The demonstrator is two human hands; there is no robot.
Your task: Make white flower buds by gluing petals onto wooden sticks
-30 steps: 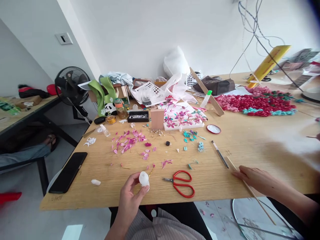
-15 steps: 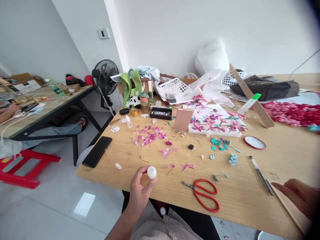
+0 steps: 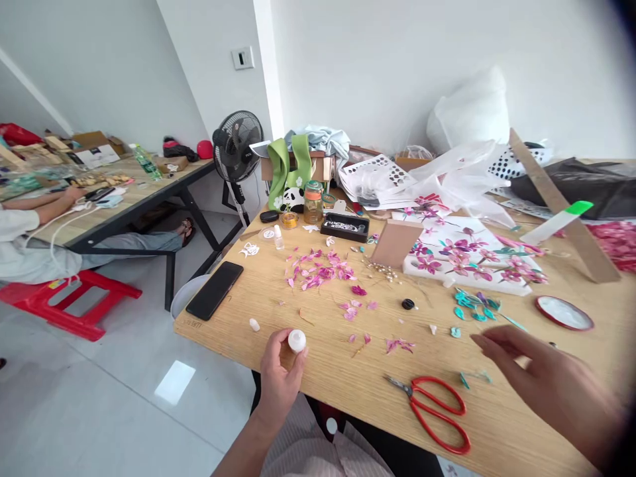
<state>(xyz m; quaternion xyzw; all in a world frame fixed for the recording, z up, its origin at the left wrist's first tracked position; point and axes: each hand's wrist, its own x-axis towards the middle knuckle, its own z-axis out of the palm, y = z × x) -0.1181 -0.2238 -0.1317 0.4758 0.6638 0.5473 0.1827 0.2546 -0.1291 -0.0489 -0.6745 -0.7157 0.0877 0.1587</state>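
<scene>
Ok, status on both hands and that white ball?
Left hand pinching small white ball at fingertips. Right hand open, empty, above table. Red scissors lie between the hands.

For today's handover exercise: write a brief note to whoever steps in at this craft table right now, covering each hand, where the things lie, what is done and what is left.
Left hand: pinches a small white ball over the table's near edge.
Right hand: open, empty, hovering above the table right of the red scissors.
Pink petals lie loose mid-table; teal leaves sit beside the flower board.
Done: many flowers already on the board.
Left: loose petals and leaves unused.
</scene>
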